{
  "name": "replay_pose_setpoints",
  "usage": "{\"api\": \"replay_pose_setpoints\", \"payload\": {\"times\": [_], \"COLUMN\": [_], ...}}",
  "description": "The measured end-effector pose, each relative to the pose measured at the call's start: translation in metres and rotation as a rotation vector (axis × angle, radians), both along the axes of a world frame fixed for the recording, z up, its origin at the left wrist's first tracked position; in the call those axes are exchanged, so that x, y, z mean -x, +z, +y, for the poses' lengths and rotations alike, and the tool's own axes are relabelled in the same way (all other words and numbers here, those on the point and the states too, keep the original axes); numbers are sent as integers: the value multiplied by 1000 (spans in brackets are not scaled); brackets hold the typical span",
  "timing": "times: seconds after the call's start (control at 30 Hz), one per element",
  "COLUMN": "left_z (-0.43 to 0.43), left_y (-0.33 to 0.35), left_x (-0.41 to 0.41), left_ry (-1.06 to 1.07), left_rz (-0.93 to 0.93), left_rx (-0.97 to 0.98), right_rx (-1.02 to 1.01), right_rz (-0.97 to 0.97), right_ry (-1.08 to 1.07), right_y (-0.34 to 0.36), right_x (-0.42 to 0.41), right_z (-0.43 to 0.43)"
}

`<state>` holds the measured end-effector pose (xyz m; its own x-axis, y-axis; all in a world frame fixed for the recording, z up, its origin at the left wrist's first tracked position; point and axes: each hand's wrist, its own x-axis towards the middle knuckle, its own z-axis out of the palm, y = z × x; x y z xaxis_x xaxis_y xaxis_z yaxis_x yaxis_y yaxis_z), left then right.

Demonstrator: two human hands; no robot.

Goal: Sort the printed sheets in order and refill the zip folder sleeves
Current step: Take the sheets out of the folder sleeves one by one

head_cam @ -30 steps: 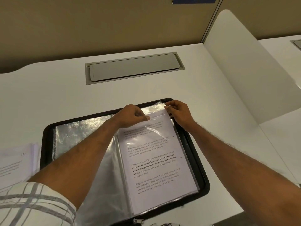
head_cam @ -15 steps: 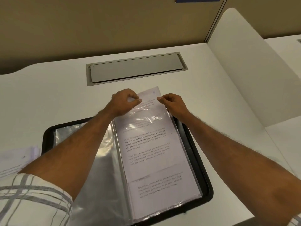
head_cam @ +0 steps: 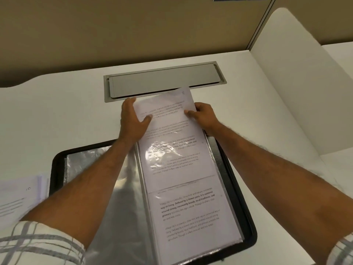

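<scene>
So there's a big white desk (head_cam: pixel 57 115) with a white divider panel (head_cam: pixel 290 88) standing along its right side. A black zip folder (head_cam: pixel 57 165) lies open and flat on the desk right in front of the person, with shiny clear sleeves fanned across its left half (head_cam: pixel 114 192). The top sleeve on the right half (head_cam: pixel 225 190) has a printed sheet (head_cam: pixel 168 119) stuck only partway in: its lower part sits under the plastic, over another page of text, and its upper part pokes out past the folder's far edge, reaching the grey cable flap (head_cam: pixel 164 81) set into the desk. Off to the left, just beside the folder, is a stack of sheets (head_cam: pixel 17 197). The left hand (head_cam: pixel 131 121) pinches the sheet's left edge, thumb on top and fingers behind. The right hand (head_cam: pixel 204 117) does the same on the right edge, thumb on the paper and fingers curled under.
</scene>
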<state>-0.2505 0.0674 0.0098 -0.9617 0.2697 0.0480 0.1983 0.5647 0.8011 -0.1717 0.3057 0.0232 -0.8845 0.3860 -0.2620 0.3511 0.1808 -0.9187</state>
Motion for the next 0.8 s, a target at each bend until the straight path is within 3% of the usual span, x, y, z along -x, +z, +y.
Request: {"api": "replay_pose_setpoints", "payload": {"times": [0.13,0.23,0.37,0.53,0.8], "left_z": [-4,-9,-7,5,16], "left_y": [7,5,6,28,80], "left_x": [-3,2,5,15,38], "left_ry": [195,156,73,99,94], "left_rz": [-416,-529,-494,-316,-163], "left_rx": [-276,-347,-327,-362,-466], "right_rx": [124,187,236,211,223], "right_rz": [78,121,182,261,308], "right_ry": [-146,-186,-207,-233,-113], "right_y": [6,12,28,46,68], "right_x": [9,18,30,41,38], "right_z": [-1,-1,1,7,6]}}
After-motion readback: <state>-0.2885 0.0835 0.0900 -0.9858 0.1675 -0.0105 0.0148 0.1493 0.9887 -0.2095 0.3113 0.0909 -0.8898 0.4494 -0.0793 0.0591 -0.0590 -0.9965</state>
